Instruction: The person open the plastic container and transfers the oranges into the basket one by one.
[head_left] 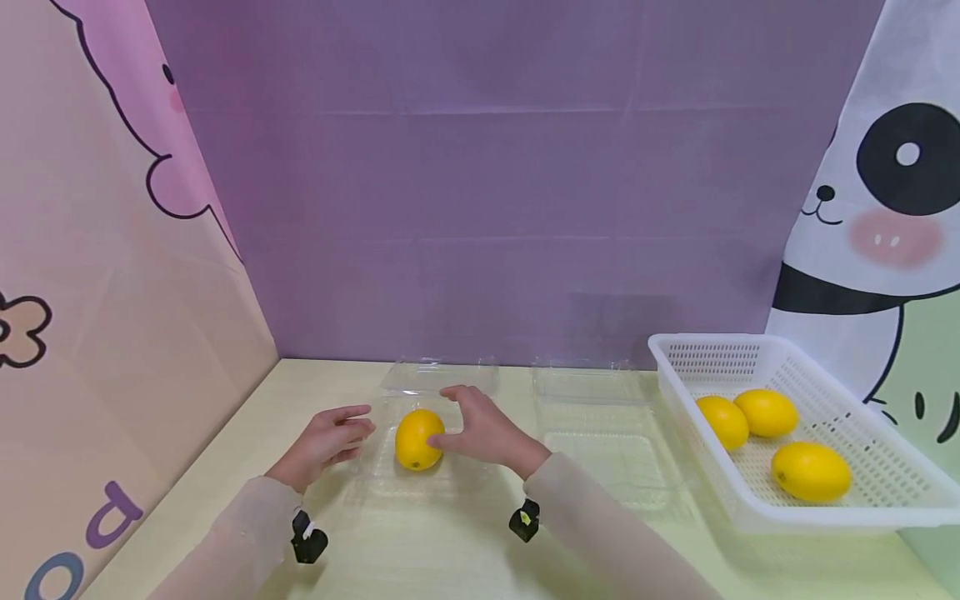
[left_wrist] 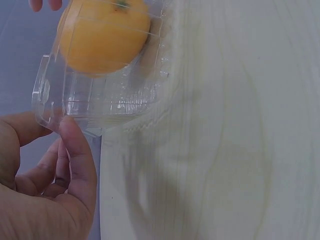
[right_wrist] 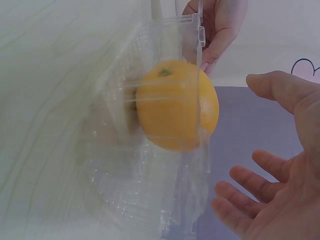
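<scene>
An oval yellow-orange fruit, seemingly an orange [head_left: 417, 442] with a green stem end, sits in a clear plastic clamshell box [left_wrist: 116, 102] whose lid [head_left: 442, 378] is folded back. At the box's left side, my left hand [head_left: 326, 440] pinches the rim near a corner between thumb and finger, as the left wrist view shows. My right hand [head_left: 483, 427] hovers at the fruit's right, thumb and fingers spread. In the right wrist view a gap separates this hand [right_wrist: 280, 165] from the fruit, and it holds nothing.
A second clear clamshell box [head_left: 600, 454] lies unfolded to the right. Beyond it stands a white perforated basket [head_left: 757, 521] with three similar fruits [head_left: 812, 472]. A purple backdrop [head_left: 480, 208] closes off the rear, and printed cloths hang at both sides.
</scene>
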